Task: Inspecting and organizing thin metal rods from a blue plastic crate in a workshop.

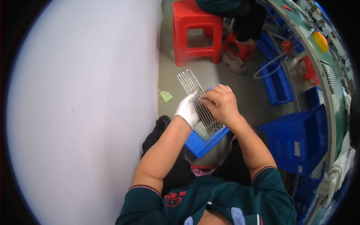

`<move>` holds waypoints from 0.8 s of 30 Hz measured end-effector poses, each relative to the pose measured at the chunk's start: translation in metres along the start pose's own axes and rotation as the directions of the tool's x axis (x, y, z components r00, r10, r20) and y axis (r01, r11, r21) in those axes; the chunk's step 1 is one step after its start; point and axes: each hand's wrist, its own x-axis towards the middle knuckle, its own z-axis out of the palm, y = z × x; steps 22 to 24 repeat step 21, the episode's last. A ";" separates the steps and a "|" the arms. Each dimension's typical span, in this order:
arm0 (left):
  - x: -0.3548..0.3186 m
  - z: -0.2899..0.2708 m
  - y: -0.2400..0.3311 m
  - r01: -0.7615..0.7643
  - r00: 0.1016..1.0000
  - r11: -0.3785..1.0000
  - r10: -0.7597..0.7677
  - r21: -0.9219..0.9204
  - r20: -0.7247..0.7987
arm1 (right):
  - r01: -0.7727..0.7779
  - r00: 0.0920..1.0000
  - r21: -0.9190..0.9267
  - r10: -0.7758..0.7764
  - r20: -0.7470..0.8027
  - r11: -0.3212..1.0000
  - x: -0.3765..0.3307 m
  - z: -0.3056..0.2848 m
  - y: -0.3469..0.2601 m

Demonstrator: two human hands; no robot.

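Observation:
A fan of several thin, shiny metal rods (190,83) lies slanted across my left hand (187,111), which wears a white glove and is closed around them. My bare right hand (224,104) is closed too, its thumb and index finger pinched at the right edge of the rods near their middle. Its fingertips are partly hidden, though they seem to grip one rod. Below both hands, a blue plastic bin (196,149) sits between my knees. More rods (201,131) lie in it, partly covered by the held bundle.
A white wall (86,112) runs close along my left. Ahead stand a red stool (197,35) and a seated person (243,18). On the right are blue bins (296,140) beneath a long green workbench (339,108). A green paper scrap (165,96) lies on the floor.

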 end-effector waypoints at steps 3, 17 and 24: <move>-0.001 0.003 -0.002 -0.006 1.000 1.000 0.006 -0.010 0.003 | -0.007 1.000 0.014 0.007 -0.016 1.000 -0.001 0.000 0.001; 0.001 0.001 -0.004 0.000 1.000 0.999 0.000 0.037 -0.004 | 0.018 0.999 -0.061 -0.016 0.029 0.998 -0.004 0.001 0.003; -0.001 0.005 -0.004 0.001 0.999 0.999 0.001 0.036 -0.041 | -0.031 1.000 -0.031 0.031 -0.003 0.999 0.002 -0.012 -0.004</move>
